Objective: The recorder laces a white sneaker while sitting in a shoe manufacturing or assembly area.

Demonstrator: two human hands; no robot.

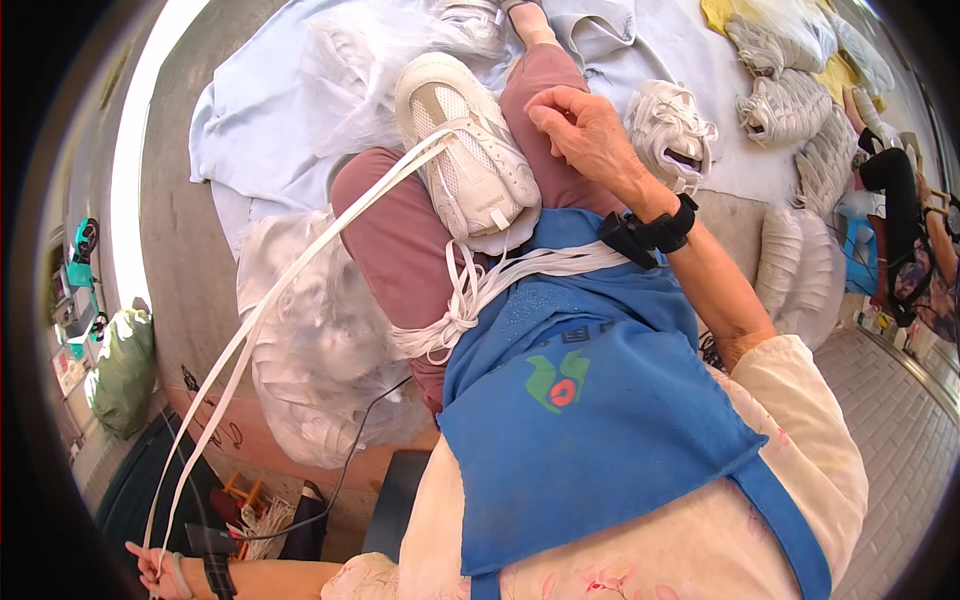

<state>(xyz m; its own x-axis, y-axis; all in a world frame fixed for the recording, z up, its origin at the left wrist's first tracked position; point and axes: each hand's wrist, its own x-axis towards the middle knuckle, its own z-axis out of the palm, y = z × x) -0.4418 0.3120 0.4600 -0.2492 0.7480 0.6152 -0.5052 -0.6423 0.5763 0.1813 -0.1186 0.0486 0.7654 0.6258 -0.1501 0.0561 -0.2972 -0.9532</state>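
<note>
A white and beige sneaker (470, 150) rests on my lap, its toe pointing away from me. Two long white shoelaces (290, 275) run from its eyelets, stretched taut down to the lower left. There my left hand (158, 572) grips their ends, far out from my body. My right hand (585, 125) hovers over my right thigh, just right of the sneaker; its fingers are loosely bent, the thumb stands apart, and nothing shows in it. A bundle of white laces (470, 305) is tied around my waist over a blue apron (600, 420).
Another laced white sneaker (672, 130) sits right of my right hand. Clear plastic bags (310, 340) of pale shoe parts lie left of my legs. Stacked shoe uppers (785, 105) lie at the far right, near another person (905, 200). A black cable (355, 450) runs at lower left.
</note>
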